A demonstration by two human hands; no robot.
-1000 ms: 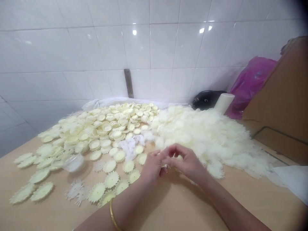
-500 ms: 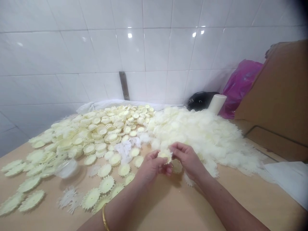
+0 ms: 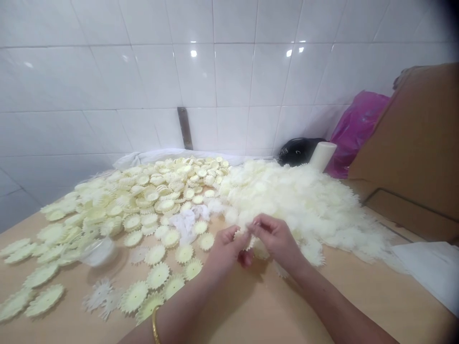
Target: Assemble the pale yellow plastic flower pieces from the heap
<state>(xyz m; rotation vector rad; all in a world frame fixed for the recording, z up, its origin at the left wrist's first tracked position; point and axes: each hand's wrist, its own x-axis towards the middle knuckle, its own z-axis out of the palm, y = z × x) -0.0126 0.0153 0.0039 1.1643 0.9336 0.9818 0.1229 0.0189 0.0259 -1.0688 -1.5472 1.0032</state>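
Both hands meet over the wooden table [image 3: 251,306] near its middle. My left hand [image 3: 224,251] and my right hand [image 3: 276,239] pinch a small pale yellow toothed fabric petal disc [image 3: 245,237] between their fingertips. A gold bangle [image 3: 155,325] circles my left wrist. Just behind my right hand rises a big heap of white loose petal pieces [image 3: 301,200]. Left of my hands lie several finished yellow petal discs [image 3: 158,274] spread flat on the table.
A wider spread of yellow discs [image 3: 143,191] covers the table's back left. A white cylinder [image 3: 322,155], a black object [image 3: 297,150] and a pink plastic bag [image 3: 355,129] sit by the tiled wall. A cardboard box [image 3: 416,143] stands at right, white paper [image 3: 430,267] beside it.
The camera view shifted a little to the right. My hands lifted a petal disc from the heap's edge and drew closer together on it.
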